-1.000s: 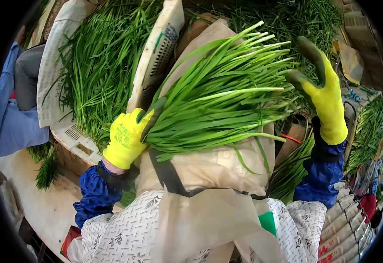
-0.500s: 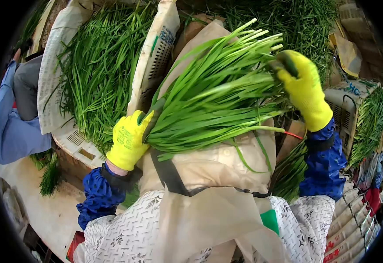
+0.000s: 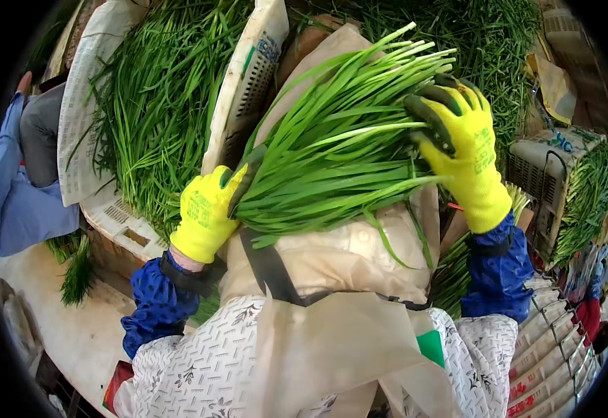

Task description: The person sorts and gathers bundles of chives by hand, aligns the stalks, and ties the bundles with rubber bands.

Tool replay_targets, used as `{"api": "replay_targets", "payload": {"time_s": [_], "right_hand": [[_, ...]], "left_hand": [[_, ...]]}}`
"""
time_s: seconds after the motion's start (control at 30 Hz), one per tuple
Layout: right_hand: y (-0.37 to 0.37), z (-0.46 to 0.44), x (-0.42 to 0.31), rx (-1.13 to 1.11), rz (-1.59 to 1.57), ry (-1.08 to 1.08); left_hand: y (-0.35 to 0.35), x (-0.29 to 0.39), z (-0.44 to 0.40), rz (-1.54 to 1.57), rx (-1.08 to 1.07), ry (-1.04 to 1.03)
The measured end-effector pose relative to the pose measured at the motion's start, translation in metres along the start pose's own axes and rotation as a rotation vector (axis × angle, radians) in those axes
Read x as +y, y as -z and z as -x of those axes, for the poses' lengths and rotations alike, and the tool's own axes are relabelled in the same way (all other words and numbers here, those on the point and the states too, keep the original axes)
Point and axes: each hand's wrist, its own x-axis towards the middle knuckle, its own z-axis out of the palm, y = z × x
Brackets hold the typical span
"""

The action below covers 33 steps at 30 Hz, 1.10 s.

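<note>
A loose bundle of garlic chives (image 3: 339, 153) lies across my lap, its pale stem ends pointing to the upper right. My left hand (image 3: 210, 205), in a yellow glove with a dark palm, is closed round the leafy end, thumb on top. At the stem side, my right hand (image 3: 461, 139) wears a matching glove; its curled fingers pinch some of the stalks, one pale stalk end reaching the fingertips. A beige apron (image 3: 332, 265) is under the bundle, and a few bent leaves hang down over it.
A white plastic crate (image 3: 238, 90) full of garlic chives stands at the left. More greens (image 3: 485, 42) are piled at the far side. Another filled crate (image 3: 537, 181) is on the right. A person in a blue garment (image 3: 29, 209) is at the left edge.
My right hand has moved left, closer over the stalks, with its fingers now curled among them. My left hand has stayed almost in place on the leafy end.
</note>
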Motion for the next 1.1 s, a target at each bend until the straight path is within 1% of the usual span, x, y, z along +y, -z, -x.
{"api": "replay_targets", "payload": {"time_s": [0.03,0.1,0.17,0.23,0.27,0.3,0.33,0.37,0.43,0.5,0.53,0.57,0.63,0.67,0.7,0.73,0.8,0.83,0.87,0.97,1.0,1.03,1.1], "right_hand": [[-0.004,0.002,0.010,0.018,-0.022,0.005],[0.000,0.008,0.017,0.066,-0.147,-0.068],[0.003,0.013,0.028,0.145,-0.089,-0.098],[0.005,0.018,0.053,0.286,-0.141,-0.220],[0.004,0.025,0.091,0.309,-0.092,-0.374],[0.015,0.028,0.114,0.225,0.278,-0.608],[0.021,0.033,0.143,0.158,0.601,-0.644],[0.031,0.027,0.144,0.163,0.712,-0.658],[0.047,0.001,0.093,0.350,0.372,-0.336],[0.055,-0.018,0.053,-0.145,-0.071,-0.334],[0.044,-0.020,0.046,-0.266,0.127,-0.218],[0.030,-0.023,0.042,-0.380,0.230,-0.183],[0.008,-0.025,0.035,-0.356,0.051,-0.139],[0.001,-0.026,0.028,-0.296,-0.047,-0.129],[0.005,-0.031,0.016,-0.322,-0.210,-0.223],[-0.007,-0.023,0.020,-0.318,-0.367,-0.340],[-0.013,-0.018,0.023,-0.293,-0.584,-0.478],[-0.008,-0.015,0.020,-0.280,-0.650,-0.506],[-0.010,-0.013,0.018,-0.211,-0.715,-0.566],[-0.003,-0.015,0.026,-0.249,-0.794,-0.576],[-0.002,-0.017,0.025,-0.261,-0.945,-0.613],[-0.002,-0.021,0.025,-0.307,-0.880,-0.575],[-0.004,-0.028,0.023,-0.401,-0.768,-0.506]], "left_hand": [[-0.001,-0.001,0.001,0.006,0.014,0.005],[-0.005,-0.001,0.003,0.019,0.051,-0.002],[-0.008,-0.005,0.003,0.027,0.096,-0.047],[-0.011,-0.007,0.001,0.024,0.093,-0.056],[-0.011,-0.006,0.001,0.019,0.089,-0.052],[-0.010,-0.005,0.002,0.013,0.080,-0.046],[-0.007,-0.004,0.001,0.004,0.049,-0.050],[-0.007,-0.004,-0.001,-0.001,0.059,-0.045],[-0.008,-0.004,0.001,-0.010,0.055,-0.045],[-0.009,-0.004,-0.001,-0.004,0.044,-0.048],[-0.008,-0.004,-0.001,-0.001,0.041,-0.043],[-0.006,-0.003,-0.002,-0.007,0.042,-0.049],[0.001,0.002,-0.004,-0.017,0.039,-0.047],[-0.004,0.000,-0.001,-0.001,0.050,-0.035],[-0.004,0.000,0.002,0.005,0.035,-0.020],[-0.004,0.001,0.002,0.010,0.024,-0.011],[0.001,0.000,-0.001,0.013,0.012,-0.035],[0.000,0.001,-0.001,0.017,0.024,-0.018],[-0.001,0.002,-0.002,0.022,0.029,-0.007],[-0.002,0.003,-0.003,0.034,0.040,-0.018],[-0.006,0.001,-0.003,0.043,0.032,-0.011],[-0.007,-0.002,-0.002,0.049,0.022,-0.004],[-0.001,0.003,-0.004,0.022,0.067,-0.039]]}}
